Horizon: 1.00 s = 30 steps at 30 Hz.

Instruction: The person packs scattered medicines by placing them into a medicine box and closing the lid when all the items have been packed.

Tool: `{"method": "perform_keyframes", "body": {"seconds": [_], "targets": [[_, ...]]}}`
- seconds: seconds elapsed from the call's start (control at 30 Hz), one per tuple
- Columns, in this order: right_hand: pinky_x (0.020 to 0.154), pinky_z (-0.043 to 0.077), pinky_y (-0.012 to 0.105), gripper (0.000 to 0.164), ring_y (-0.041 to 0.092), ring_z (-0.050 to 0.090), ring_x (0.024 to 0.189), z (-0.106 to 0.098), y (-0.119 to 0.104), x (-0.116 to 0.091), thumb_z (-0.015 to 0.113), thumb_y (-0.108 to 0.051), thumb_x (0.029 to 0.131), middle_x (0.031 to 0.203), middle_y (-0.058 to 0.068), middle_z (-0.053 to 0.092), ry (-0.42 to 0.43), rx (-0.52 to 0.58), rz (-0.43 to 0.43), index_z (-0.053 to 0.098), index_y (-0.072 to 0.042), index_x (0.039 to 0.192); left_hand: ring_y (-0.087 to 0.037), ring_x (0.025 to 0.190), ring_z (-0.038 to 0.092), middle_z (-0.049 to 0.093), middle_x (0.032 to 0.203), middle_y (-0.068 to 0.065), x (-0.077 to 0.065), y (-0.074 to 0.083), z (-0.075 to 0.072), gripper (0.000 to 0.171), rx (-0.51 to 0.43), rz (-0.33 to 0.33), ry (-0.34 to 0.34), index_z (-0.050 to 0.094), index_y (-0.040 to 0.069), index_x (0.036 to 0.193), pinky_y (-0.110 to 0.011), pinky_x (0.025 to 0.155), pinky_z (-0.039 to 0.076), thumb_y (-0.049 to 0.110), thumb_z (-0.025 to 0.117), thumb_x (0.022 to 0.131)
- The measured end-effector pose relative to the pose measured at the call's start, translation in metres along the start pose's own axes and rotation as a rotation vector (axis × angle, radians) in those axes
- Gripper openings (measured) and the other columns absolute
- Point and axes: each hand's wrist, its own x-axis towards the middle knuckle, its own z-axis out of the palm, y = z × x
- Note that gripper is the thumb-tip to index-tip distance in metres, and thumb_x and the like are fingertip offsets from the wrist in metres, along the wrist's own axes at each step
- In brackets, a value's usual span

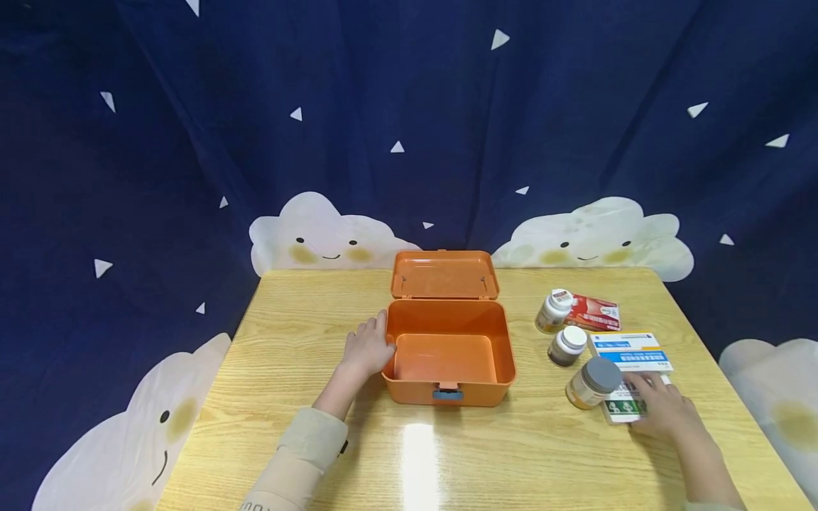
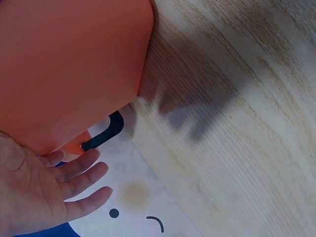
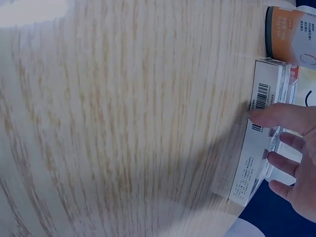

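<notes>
My left hand (image 1: 367, 348) is at the left wall of an orange lidded storage box (image 1: 448, 392), thumb over the rim and fingers along the outside. In the left wrist view, those fingers (image 2: 81, 185) spread near a dark handle (image 2: 116, 129); the thumb is hidden. The lid (image 1: 444, 275) lies folded back. At right, my right hand (image 1: 664, 404) grips a flat green-and-white medicine box (image 1: 623, 406) lying on the table. The thumb presses its barcoded side in the right wrist view, with the other fingers over its top. A blue-and-white medicine box (image 1: 629, 358) lies just beyond.
A grey-capped bottle (image 1: 593, 383) stands left of the gripped box. Two white-capped bottles, one nearer (image 1: 566, 345) and one farther (image 1: 553, 311), stand behind it beside a red medicine box (image 1: 594, 312). The wooden table (image 1: 307, 305) ends at a dark blue curtain (image 1: 409, 106).
</notes>
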Motion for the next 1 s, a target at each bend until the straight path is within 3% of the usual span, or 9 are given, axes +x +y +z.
{"method": "perform_keyframes", "body": {"seconds": [0.4, 0.7, 1.0], "targets": [[0.082, 0.026, 0.071, 0.088, 0.054, 0.033, 0.107, 0.001, -0.001, -0.002, 0.081, -0.026, 0.057, 0.128, 0.026, 0.032, -0.016, 0.005, -0.005, 0.035, -0.006, 0.13, -0.035, 0.113, 0.045, 0.046, 0.127, -0.017, 0.001, 0.0, 0.0, 0.065, -0.001, 0.0, -0.001, 0.026, 0.004, 0.14, -0.053, 0.089, 0.035, 0.028, 0.052, 0.086], [0.081, 0.029, 0.07, 0.089, 0.054, 0.036, 0.107, 0.007, 0.007, -0.003, 0.08, -0.025, 0.049, 0.123, 0.027, 0.035, 0.047, 0.022, -0.056, 0.042, -0.004, 0.126, -0.034, 0.113, 0.045, 0.046, 0.126, -0.017, 0.001, 0.0, 0.0, 0.065, 0.003, 0.004, 0.003, 0.026, 0.005, 0.14, -0.053, 0.089, 0.036, 0.028, 0.053, 0.086], [0.082, 0.03, 0.068, 0.092, 0.051, 0.036, 0.111, 0.004, 0.01, -0.006, 0.081, -0.024, 0.047, 0.127, 0.028, 0.038, 0.065, 0.078, -0.084, 0.04, -0.006, 0.128, -0.034, 0.113, 0.045, 0.047, 0.126, -0.017, 0.001, 0.0, 0.0, 0.065, 0.003, 0.001, 0.0, 0.026, 0.005, 0.14, -0.053, 0.089, 0.036, 0.029, 0.052, 0.086]]}}
